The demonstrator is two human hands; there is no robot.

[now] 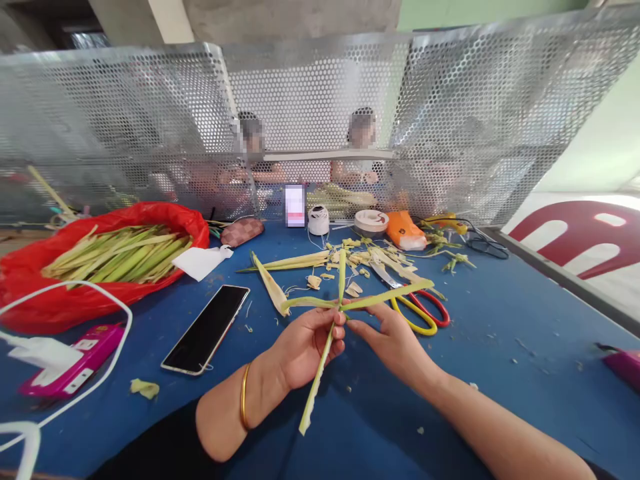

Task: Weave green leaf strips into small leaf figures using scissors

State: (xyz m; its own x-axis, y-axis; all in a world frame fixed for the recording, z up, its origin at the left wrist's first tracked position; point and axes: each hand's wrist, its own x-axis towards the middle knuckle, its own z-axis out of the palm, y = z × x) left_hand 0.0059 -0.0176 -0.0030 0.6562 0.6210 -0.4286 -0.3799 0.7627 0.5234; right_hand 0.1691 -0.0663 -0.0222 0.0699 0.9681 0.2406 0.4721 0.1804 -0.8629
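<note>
Pale green leaf strips (385, 295), perhaps husk, cross each other above the table's front half. My left hand (313, 343) pinches them at the crossing between thumb and fingers, and a gold bangle circles its wrist. One strip hangs down toward me with a ragged edge, another stands up, and others reach left and right. My right hand (393, 340) closes on the strips just right of the crossing, its fingers partly hidden behind the right-hand strip. Beyond it lie scissors (443, 312) with red and yellow handles, their blades among loose husk pieces (354, 289).
At left, a red plastic bag (30, 283) holds many leaf strips. Around the blue table (480, 400) are a black phone (207, 330), a magenta power strip (95, 343) with white cable, a thread spool (319, 221), tape (371, 221) and an orange packet (405, 230). People sit behind a perforated metal screen (320, 80).
</note>
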